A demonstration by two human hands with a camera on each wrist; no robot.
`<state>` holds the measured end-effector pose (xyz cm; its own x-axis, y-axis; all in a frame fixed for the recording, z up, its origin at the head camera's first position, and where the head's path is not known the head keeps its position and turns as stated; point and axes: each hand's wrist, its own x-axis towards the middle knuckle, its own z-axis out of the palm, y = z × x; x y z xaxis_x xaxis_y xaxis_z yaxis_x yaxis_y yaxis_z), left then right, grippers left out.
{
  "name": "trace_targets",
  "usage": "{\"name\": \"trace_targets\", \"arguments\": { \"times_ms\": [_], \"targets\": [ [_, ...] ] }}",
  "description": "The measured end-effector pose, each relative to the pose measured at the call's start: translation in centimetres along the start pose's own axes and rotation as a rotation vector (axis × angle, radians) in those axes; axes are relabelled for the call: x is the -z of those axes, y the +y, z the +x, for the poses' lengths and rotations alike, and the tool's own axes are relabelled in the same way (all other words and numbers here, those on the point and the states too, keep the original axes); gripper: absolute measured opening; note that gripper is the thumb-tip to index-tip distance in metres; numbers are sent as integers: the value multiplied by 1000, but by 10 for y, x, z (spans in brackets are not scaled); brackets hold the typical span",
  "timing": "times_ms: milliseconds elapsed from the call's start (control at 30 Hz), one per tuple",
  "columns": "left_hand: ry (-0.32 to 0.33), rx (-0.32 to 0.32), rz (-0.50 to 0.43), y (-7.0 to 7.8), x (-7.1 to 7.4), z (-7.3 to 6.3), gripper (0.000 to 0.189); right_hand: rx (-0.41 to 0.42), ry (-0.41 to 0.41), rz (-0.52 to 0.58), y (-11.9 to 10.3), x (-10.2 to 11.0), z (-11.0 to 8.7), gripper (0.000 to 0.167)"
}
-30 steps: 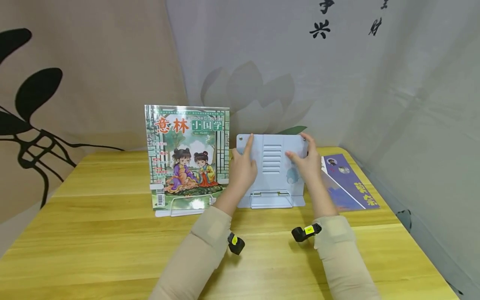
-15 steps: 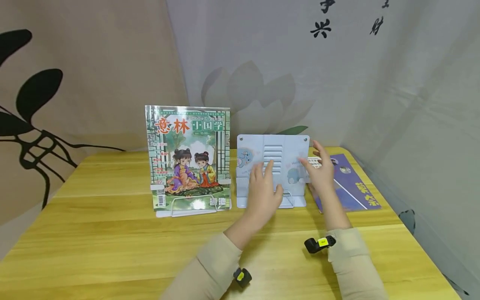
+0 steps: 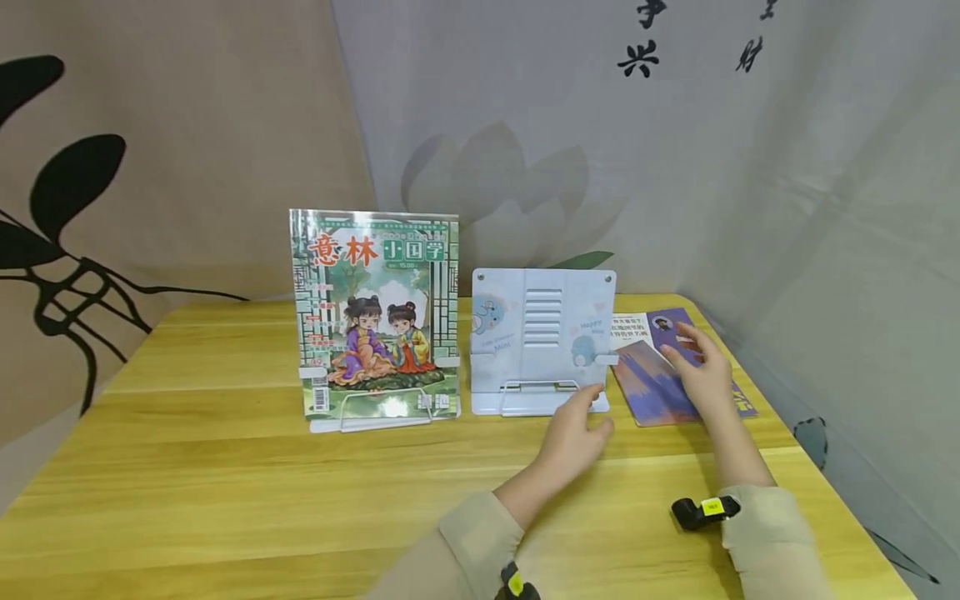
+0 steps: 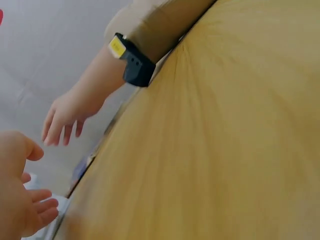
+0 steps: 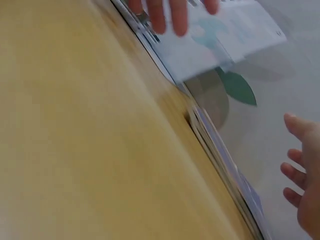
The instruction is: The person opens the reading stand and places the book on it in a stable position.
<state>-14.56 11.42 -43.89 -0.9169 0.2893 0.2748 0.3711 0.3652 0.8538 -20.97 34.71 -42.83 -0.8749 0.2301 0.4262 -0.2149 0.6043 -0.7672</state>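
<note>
A pale blue book stand with cartoon prints stands upright on the table, a clear wire holder at its foot. In front of its lower right corner is my left hand, fingers loosely spread and holding nothing. My right hand hovers over a purple book lying flat to the right of the stand; its fingers are parted with nothing between them. In the right wrist view, my right hand appears apart from the books' edges. The left wrist view shows my left hand relaxed.
To the left, a green illustrated magazine leans on a second stand, its white base showing below. The wooden table ends at a printed curtain behind. The table's right edge runs close beside the purple book.
Both hands have let go of the pale blue stand. My left hand has come down and right toward the front; my right hand has moved right, over the purple book. The stand stays put.
</note>
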Motion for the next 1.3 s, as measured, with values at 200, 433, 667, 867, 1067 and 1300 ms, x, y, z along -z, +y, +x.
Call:
{"name": "trace_targets", "arguments": {
  "times_ms": [200,433,667,867,1067,1300],
  "targets": [
    [-4,96,-106,0,-17,2,54,-70,-104,-87,15,36,-11,59],
    [0,139,-108,6,-37,7,55,-163,-227,-175,31,70,-22,69],
    [28,131,45,6,-50,14,59,-151,-278,-230,48,77,-25,70],
    [31,131,135,11,-56,18,57,-120,-311,-279,59,78,-24,68],
    [43,145,236,17,-59,19,54,-70,-344,-328,59,77,-24,63],
    [15,187,247,21,-59,20,54,-65,-345,-361,59,77,-25,59]
  ]
}}
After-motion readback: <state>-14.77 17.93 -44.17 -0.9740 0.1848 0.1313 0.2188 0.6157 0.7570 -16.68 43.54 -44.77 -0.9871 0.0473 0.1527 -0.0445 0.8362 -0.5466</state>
